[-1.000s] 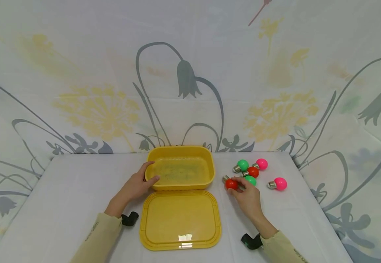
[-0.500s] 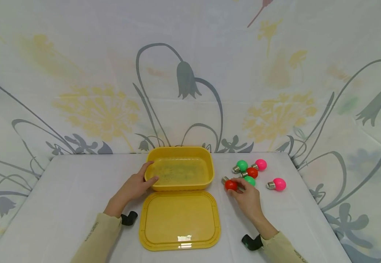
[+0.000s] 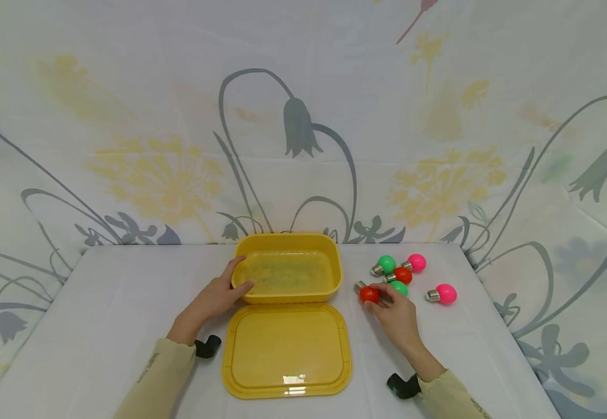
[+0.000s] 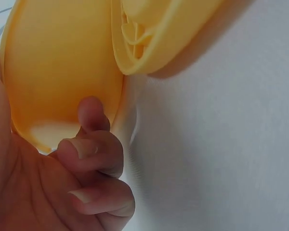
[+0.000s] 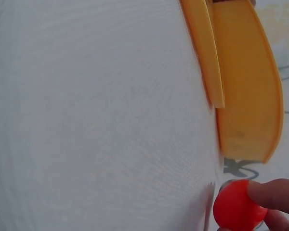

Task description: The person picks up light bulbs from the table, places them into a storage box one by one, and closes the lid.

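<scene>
My left hand [image 3: 220, 294] grips the left side of a yellow plastic box [image 3: 332, 273], its thumb lapping over the rim. In the left wrist view, some of its fingers [image 4: 91, 154] are curled beside the box's outer wall. Right of the box, my right hand [image 3: 394, 311] pinches a red light bulb [image 3: 369, 294] by its round part, with the silver screw base pointing away to the upper left. Thumb and fingers also hold the red ball-like part of the bulb [image 5: 236, 207] in the right wrist view. A green bulb [image 3: 399, 287] is partly hidden behind the right hand.
A yellow lid [image 3: 287, 349] lies flat right in front of the box. Beyond the right hand are another green bulb [image 3: 387, 263], a second red bulb [image 3: 404, 274] and a pink bulb [image 3: 417, 262]. Farther right lies one more pink bulb [image 3: 447, 294]. Patterned cloth [image 3: 261, 192] hangs behind the table.
</scene>
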The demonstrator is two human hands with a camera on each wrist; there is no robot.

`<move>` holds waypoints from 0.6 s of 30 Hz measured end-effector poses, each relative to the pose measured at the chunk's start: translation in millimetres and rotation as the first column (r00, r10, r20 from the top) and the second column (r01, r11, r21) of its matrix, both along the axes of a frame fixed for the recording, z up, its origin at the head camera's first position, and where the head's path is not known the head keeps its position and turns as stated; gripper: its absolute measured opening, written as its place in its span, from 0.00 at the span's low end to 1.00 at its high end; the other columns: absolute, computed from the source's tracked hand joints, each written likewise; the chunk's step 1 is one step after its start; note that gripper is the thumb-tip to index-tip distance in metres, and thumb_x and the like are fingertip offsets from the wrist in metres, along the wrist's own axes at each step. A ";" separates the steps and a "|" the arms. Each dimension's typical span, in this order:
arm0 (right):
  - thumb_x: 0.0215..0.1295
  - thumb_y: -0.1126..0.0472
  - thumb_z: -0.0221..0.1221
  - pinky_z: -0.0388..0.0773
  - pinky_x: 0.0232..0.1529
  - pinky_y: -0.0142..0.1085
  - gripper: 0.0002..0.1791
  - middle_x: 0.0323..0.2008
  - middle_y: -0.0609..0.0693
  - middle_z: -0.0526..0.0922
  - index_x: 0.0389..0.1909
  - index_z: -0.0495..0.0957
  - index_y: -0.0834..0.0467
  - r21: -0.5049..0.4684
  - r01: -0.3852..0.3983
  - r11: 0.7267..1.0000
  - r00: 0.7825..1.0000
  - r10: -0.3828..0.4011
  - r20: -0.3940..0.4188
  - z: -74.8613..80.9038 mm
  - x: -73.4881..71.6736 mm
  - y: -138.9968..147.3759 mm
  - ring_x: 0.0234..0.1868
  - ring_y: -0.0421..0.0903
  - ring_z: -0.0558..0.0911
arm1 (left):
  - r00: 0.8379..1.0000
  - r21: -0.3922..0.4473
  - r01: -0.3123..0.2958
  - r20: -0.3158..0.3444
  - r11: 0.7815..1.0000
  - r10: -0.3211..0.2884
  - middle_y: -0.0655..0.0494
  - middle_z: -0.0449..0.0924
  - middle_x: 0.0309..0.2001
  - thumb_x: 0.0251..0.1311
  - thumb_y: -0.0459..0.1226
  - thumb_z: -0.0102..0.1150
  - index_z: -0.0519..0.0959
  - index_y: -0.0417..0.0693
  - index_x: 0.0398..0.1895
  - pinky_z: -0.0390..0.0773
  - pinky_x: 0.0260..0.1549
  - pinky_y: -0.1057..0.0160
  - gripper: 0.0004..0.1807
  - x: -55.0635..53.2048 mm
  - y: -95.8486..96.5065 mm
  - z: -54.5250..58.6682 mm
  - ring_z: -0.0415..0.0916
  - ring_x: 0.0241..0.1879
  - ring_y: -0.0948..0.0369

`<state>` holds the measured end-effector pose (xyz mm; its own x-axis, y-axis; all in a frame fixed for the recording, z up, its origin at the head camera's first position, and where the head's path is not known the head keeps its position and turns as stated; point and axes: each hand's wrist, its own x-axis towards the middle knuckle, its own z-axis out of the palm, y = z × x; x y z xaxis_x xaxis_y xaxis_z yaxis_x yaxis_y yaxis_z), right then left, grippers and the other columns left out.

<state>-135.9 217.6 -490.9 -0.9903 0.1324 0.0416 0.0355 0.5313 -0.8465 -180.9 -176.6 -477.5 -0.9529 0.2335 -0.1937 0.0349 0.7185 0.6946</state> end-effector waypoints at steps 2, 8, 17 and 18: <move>0.58 0.68 0.69 0.77 0.52 0.42 0.21 0.53 0.59 0.81 0.54 0.80 0.63 0.000 -0.003 1.000 1.000 0.003 -0.008 1.2 0.3 0.4 0.56 0.57 0.79 | 1.000 0.004 0.000 -0.003 1.000 0.000 0.42 0.79 0.40 0.70 0.56 0.53 0.47 0.57 0.78 0.72 0.44 0.48 0.41 -0.4 0.6 -0.5 0.73 0.36 0.50; 0.58 0.68 0.70 0.77 0.51 0.42 0.22 0.53 0.60 0.81 0.55 0.79 0.63 0.002 -0.005 1.000 1.000 0.005 -0.031 7.3 1.0 0.3 0.56 0.58 0.80 | 1.000 0.015 0.000 -0.014 1.000 0.000 0.33 0.78 0.49 0.70 0.54 0.54 0.47 0.55 0.78 0.72 0.50 0.43 0.41 0.3 1.9 1.2 0.75 0.40 0.48; 0.57 0.67 0.71 0.78 0.50 0.43 0.22 0.52 0.61 0.81 0.53 0.80 0.64 0.018 0.006 1.000 0.998 -0.005 -0.061 15.4 -1.0 0.1 0.53 0.59 0.81 | 1.000 0.024 0.004 -0.023 1.000 -0.003 0.28 0.74 0.57 0.70 0.55 0.53 0.47 0.54 0.78 0.69 0.55 0.40 0.41 1.5 2.3 0.5 0.77 0.48 0.43; 0.57 0.68 0.71 0.78 0.50 0.43 0.22 0.52 0.61 0.81 0.53 0.80 0.64 0.020 0.009 1.000 0.998 -0.007 -0.063 16.4 -1.5 0.1 0.53 0.58 0.81 | 1.000 0.027 0.003 -0.024 1.000 -0.002 0.28 0.73 0.57 0.70 0.55 0.53 0.48 0.54 0.78 0.69 0.56 0.40 0.41 1.5 2.5 0.5 0.77 0.49 0.42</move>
<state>-137.4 217.7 -474.5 -0.9846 0.1389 0.1064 -0.0129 0.5486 -0.8360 -179.4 -174.1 -477.0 -0.9565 0.2409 -0.1647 0.0535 0.6996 0.7126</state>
